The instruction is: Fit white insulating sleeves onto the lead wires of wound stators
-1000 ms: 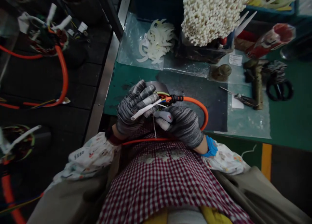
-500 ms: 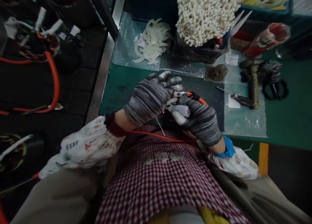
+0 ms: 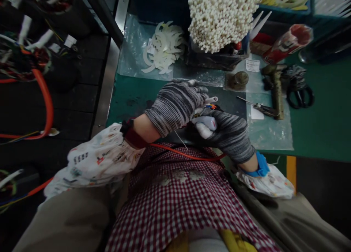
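My left hand [image 3: 178, 105], in a grey-striped knit glove, has its fingers curled around a white sleeve tube [image 3: 212, 100], whose open end sticks out to the right. Just below that end, thin blue and orange wires [image 3: 210, 106] show between the two hands. My right hand [image 3: 231, 133], gloved alike, is closed, its thumb pressed on a light grey rounded piece with a small red mark [image 3: 208, 123]. What kind of thing that piece is, I cannot tell. An orange cable [image 3: 189, 157] runs across my lap, below both hands.
Ahead stands a box with a bundle of thin white tubes [image 3: 223, 16]. Cut pale sleeves [image 3: 166, 47] lie on a plastic bag. To the right are a screwdriver [image 3: 263, 109], a hammer-like tool [image 3: 278, 93] and black-handled scissors [image 3: 300, 96]. Wound motor parts [image 3: 45, 60] stand at the left.
My left fingers have curled in, and the white sleeve tube now juts out beyond them over the wires. My right hand keeps its grip. The whole view has shifted slightly.
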`<state>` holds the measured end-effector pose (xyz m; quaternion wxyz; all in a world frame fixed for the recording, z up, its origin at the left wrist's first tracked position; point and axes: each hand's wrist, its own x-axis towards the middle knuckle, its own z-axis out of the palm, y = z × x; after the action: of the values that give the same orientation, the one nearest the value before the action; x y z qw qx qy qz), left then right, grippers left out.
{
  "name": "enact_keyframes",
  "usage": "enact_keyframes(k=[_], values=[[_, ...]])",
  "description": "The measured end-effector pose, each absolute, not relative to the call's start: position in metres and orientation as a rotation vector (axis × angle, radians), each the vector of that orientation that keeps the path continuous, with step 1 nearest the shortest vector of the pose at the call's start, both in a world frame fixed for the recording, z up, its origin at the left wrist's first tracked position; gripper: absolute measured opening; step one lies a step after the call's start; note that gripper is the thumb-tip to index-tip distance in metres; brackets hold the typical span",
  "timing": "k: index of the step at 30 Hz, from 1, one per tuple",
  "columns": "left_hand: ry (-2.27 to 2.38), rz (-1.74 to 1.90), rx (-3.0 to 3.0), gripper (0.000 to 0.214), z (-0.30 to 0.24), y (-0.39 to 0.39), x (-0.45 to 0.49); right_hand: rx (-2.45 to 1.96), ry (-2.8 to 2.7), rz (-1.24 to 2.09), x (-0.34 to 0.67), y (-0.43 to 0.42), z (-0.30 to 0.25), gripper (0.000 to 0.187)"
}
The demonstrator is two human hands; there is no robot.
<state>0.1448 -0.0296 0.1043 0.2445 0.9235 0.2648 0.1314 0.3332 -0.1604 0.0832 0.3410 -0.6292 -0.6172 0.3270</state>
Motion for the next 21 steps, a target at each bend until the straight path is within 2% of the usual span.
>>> enact_keyframes(k=[5, 12, 17, 21], values=[[0.835, 0.164, 2.566, 0.028, 0.118, -0.035, 0.155, -1.807, -1.826, 0.44, 0.336, -0.163, 0.088, 0.028], [0.88, 0.116, 2.635, 0.035, 0.127, -0.04, 0.157, -1.852, -2.0, 0.086, 0.329, -0.155, 0.093, 0.04], [0.935, -0.061, 2.609, 0.039, 0.14, -0.044, 0.162, -1.821, -1.958, 0.075, 0.329, -0.164, 0.088, 0.037], [1.027, -0.164, 2.638, 0.05, 0.138, -0.058, 0.151, -1.792, -1.621, 0.259, 0.34, -0.192, 0.078, 0.027]])
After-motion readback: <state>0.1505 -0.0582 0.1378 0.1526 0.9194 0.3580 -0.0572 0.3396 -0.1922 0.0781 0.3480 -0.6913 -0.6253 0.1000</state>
